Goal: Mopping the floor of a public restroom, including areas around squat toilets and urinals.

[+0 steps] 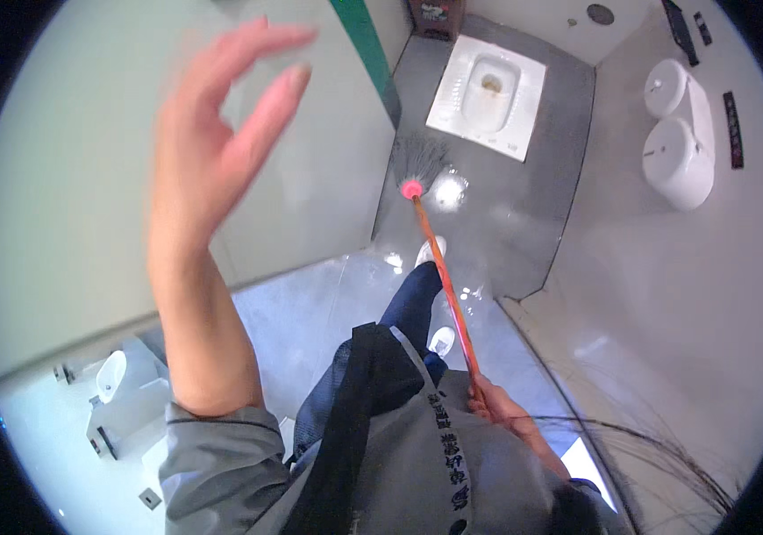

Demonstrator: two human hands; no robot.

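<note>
My right hand (495,403) is closed round the upper end of a mop's orange-red handle (455,303), low in the head view. That handle slants away from me to a pink collar (412,189) and grey mop strands (422,159), which lie spread on the wet grey floor. Just beyond the strands is a white squat toilet (488,96) set in the floor, with a brownish spot in its bowl. My left hand (208,134) is raised at the upper left in front of a pale door, a little smeared by motion. Its thumb and fingers are apart and hold nothing.
The pale door or partition (310,178) stands left of the mop. White roll dispensers (677,160) hang on the right wall. A dark brown bin (438,18) stands behind the toilet. Lower left is a white urinal (111,376). A raised edge (533,296) borders the stall floor.
</note>
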